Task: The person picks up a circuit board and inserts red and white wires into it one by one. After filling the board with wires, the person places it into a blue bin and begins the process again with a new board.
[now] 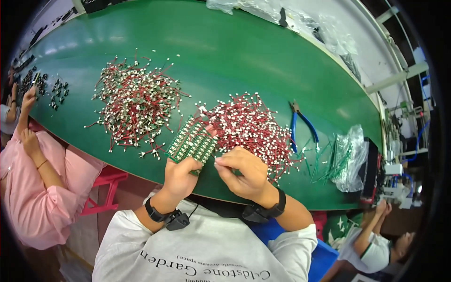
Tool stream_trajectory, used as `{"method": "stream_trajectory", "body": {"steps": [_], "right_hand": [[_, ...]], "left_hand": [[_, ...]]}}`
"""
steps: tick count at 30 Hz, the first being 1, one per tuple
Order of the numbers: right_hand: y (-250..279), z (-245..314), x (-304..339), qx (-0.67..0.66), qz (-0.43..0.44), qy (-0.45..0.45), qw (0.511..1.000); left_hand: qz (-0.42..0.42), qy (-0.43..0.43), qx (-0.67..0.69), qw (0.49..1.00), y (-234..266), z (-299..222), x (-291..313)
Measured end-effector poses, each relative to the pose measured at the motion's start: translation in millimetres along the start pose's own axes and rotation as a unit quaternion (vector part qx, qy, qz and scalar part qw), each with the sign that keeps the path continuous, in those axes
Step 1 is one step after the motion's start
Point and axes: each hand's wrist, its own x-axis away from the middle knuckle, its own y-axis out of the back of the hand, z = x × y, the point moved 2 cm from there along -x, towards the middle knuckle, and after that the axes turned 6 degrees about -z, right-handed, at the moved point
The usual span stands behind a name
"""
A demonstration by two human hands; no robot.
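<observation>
Tabletop: Green and glossy, the tabletop (197, 51) curves across a busy workroom, with a co-worker in pink (42, 188) seated toward nine o'clock.
Circuit panel: Rows of small green boards strung with red wire make up the circuit panel (190, 141), held at a slant near the tabletop's front edge; whether it rests on the surface is hidden.
Left hand: Fingers of the left hand (180, 177) grip the panel's near edge at about seven o'clock, thumb on top.
Right hand: Fingers of the right hand (245, 173) curl into a pinch at the panel's four o'clock; any small part between them does not show.
Right-hand pile: Heaped at three o'clock, red-wired connectors (256, 124) crowd the panel; a careless swing could snag loose leads.
Left-hand pile: Another tangle of wired pieces (138, 101) spreads toward ten o'clock; with so narrow a gap, stray parts could mix.
Pliers: Blue-handled pliers (294, 132) lie beyond the right-hand pile, where a hasty reach over it could scatter connectors.
</observation>
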Motion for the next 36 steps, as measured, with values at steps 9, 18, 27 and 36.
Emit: {"method": "stream_trajectory", "body": {"steps": [9,18,27,36], "right_hand": [[8.5,-15.7,6.9,0.034,-0.013,-0.214,0.976],[10.7,-16.9,4.1,0.069,-0.013,-0.207,0.976],[11.8,-15.4,12.6,0.228,0.073,-0.001,0.971],[18.2,14.1,0.9,0.282,0.050,0.183,0.940]], "left_hand": [[-0.022,-0.003,-0.116,0.993,-8.6,20.2,11.8],[0.036,-0.049,-0.232,0.971,-18.9,19.0,14.2],[0.086,-0.165,-0.311,0.932,-24.9,13.4,12.0],[0.128,-0.148,-0.302,0.933,-30.0,28.7,25.4]]}}
